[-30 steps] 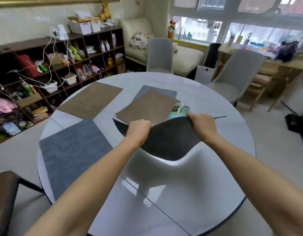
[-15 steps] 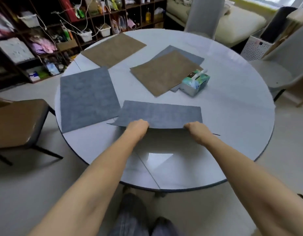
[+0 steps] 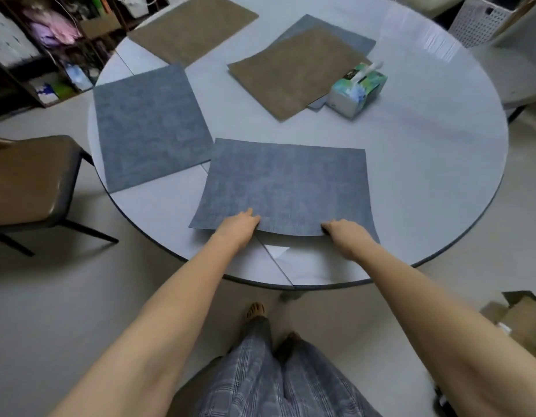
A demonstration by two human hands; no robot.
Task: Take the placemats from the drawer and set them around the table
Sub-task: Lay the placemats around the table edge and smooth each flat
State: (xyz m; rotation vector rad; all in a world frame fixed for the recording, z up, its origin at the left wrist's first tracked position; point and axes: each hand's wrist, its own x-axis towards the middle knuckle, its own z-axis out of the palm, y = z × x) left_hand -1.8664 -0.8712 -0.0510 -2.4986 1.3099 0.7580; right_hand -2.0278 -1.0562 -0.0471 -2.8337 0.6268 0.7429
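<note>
Our left hand (image 3: 241, 225) and right hand (image 3: 343, 233) each pinched the near edge of the gray placemat (image 3: 286, 188) on the table (image 3: 426, 164).

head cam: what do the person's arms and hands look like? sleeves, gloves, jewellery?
Both forearms are bare as far up as the frame shows, with no sleeves in view. The left hand and right hand wear no gloves, and no watch, ring or bracelet shows. Lower down, grey plaid trousers and bare feet are in view.

Grey-blue placemat (image 3: 286, 185) near table edge, near edge slightly lifted, four more placemats beyond
</note>
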